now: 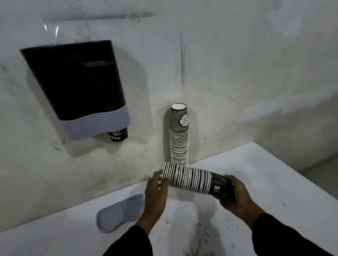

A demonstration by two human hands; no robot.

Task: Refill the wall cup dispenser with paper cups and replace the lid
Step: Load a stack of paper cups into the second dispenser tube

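Long black sleeves (123, 252) reach both bare wrists.

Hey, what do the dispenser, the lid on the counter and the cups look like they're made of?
Dispenser: probably smoked translucent plastic, cups showing faintly through it; matte grey base band.
Lid: same matte grey, likely moulded plastic.
Cups: printed paper, with thin white rolled rims.

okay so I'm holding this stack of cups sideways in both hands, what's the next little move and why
Probably tip the held stack upright and lift it toward the open top of the wall dispenser. Your left hand and right hand hold it horizontal over the counter, the grey lid lies off beside you, and the dispenser sits up and to the left.
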